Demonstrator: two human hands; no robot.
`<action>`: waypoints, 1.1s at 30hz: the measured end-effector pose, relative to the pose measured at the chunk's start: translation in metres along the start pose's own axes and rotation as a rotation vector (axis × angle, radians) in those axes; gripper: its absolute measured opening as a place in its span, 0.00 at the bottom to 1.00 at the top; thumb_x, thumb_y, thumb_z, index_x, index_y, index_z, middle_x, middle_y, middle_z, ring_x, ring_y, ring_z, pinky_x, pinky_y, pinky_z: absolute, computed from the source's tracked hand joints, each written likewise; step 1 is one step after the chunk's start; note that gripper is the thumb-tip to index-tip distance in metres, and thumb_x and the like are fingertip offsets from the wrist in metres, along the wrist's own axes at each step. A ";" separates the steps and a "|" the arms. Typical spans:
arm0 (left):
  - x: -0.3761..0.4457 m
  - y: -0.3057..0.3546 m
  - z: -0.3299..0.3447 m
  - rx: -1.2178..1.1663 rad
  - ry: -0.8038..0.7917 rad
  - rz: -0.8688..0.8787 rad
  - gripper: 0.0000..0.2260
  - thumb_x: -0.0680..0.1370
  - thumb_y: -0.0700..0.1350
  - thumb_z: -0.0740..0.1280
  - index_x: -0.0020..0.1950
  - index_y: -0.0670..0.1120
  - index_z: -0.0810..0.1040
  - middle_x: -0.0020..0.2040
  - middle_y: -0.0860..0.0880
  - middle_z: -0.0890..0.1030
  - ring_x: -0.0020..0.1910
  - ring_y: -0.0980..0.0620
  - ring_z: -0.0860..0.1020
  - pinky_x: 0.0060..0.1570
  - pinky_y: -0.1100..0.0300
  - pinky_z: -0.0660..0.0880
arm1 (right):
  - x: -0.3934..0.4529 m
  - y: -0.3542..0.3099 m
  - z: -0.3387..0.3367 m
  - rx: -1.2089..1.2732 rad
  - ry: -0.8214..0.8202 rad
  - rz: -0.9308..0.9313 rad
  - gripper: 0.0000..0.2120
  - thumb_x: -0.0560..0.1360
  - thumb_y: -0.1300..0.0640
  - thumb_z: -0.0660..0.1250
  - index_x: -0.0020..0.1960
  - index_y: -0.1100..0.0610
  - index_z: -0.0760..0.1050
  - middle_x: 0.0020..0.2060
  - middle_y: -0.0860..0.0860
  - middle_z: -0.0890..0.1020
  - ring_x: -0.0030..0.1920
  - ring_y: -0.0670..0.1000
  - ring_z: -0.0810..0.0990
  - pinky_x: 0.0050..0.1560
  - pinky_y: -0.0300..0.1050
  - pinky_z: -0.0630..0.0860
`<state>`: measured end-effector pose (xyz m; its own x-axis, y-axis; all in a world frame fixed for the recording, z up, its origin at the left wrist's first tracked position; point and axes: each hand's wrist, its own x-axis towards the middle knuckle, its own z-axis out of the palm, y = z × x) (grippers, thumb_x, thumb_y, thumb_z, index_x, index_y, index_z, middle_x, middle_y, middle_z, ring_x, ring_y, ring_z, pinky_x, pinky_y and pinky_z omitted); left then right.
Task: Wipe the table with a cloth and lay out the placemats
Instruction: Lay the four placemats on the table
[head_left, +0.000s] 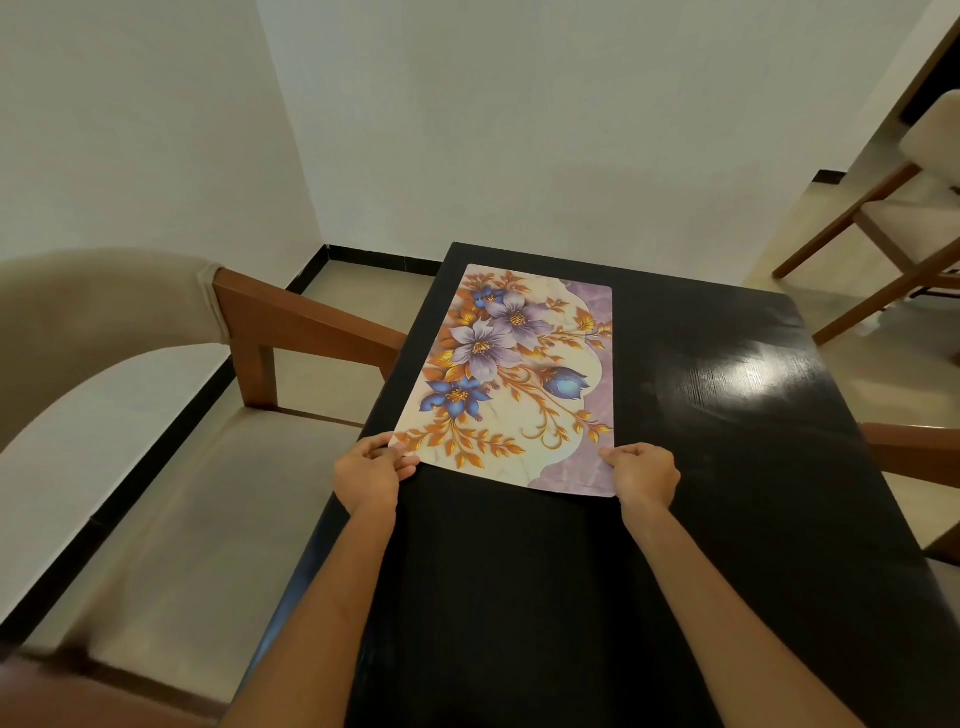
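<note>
A floral placemat (519, 374) with purple and blue flowers and orange leaves lies on the far left part of the black table (727, 467). My left hand (371, 473) pinches the mat's near left corner. My right hand (644, 475) pinches its near right corner. The mat's far end reaches close to the table's far edge. No cloth is in view.
A beige armchair with wooden arms (270, 332) stands at the table's left side. Another wooden chair (904, 228) stands at the far right, and a wooden armrest (914, 452) juts in at the right edge. White walls are behind the table.
</note>
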<state>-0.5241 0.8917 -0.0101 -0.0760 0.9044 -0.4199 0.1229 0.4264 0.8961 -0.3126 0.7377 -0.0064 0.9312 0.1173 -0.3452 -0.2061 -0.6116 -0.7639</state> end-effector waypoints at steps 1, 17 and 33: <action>0.000 0.000 0.000 0.002 -0.003 -0.002 0.10 0.77 0.40 0.68 0.57 0.43 0.79 0.45 0.45 0.83 0.40 0.50 0.83 0.44 0.56 0.81 | 0.000 0.002 -0.001 -0.005 0.003 -0.001 0.03 0.75 0.58 0.71 0.46 0.58 0.78 0.38 0.50 0.76 0.38 0.47 0.74 0.44 0.46 0.74; -0.001 -0.005 -0.002 0.076 -0.037 0.026 0.09 0.77 0.41 0.69 0.56 0.43 0.79 0.44 0.47 0.82 0.38 0.51 0.83 0.44 0.56 0.82 | -0.004 0.006 -0.002 -0.020 0.058 -0.061 0.03 0.75 0.60 0.71 0.45 0.59 0.79 0.39 0.51 0.78 0.42 0.49 0.77 0.44 0.45 0.75; 0.000 -0.007 -0.002 0.093 -0.036 0.043 0.09 0.77 0.42 0.68 0.57 0.43 0.78 0.42 0.47 0.82 0.37 0.51 0.83 0.44 0.56 0.82 | -0.002 0.002 0.000 -0.170 0.068 -0.100 0.05 0.75 0.58 0.71 0.44 0.59 0.76 0.35 0.51 0.74 0.33 0.46 0.71 0.39 0.44 0.70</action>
<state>-0.5273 0.8890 -0.0159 -0.0336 0.9213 -0.3873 0.2170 0.3851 0.8970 -0.3144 0.7358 -0.0073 0.9638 0.1341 -0.2303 -0.0636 -0.7235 -0.6874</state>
